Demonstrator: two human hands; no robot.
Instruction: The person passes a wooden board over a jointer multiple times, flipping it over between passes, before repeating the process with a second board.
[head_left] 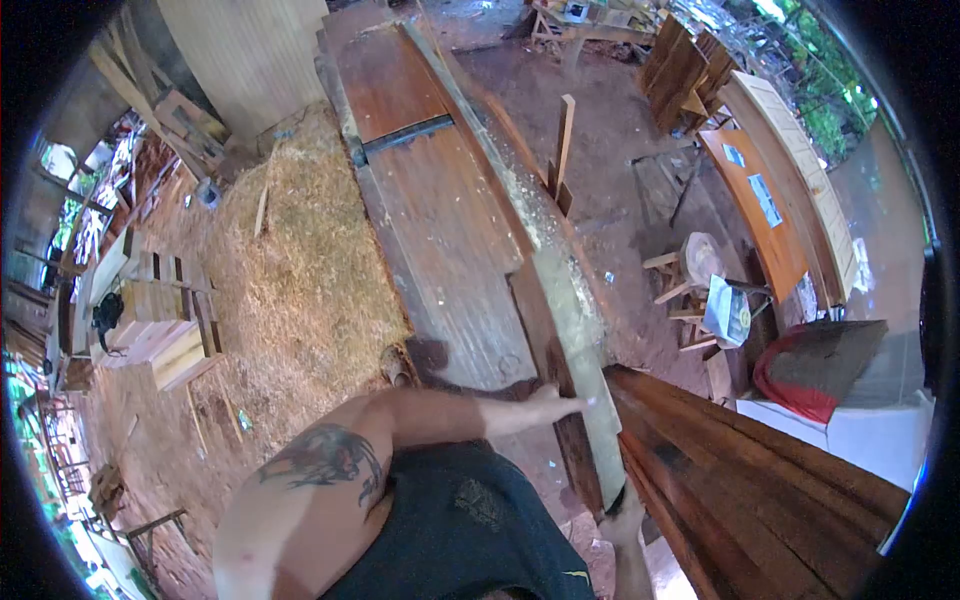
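Observation:
A long dark brown wooden board (541, 325) stands on edge along a dusty pale guide rail (588, 375) on a long machine bed (455, 300). My left hand (556, 406) is closed over the board's upper edge, its fingertips by the rail. Behind it, my right hand (624, 520) grips the near end of the board, partly covered by a dark shadow; its fingers are only partly visible. A narrow dark slot (408, 134) crosses the bed farther ahead.
A large heap of sawdust (300, 240) lies left of the bed. Stacked dark planks (760, 480) lean close on the right. An orange-brown panel (765, 215), a stool (700, 262) and pale wooden pieces (165, 310) stand around.

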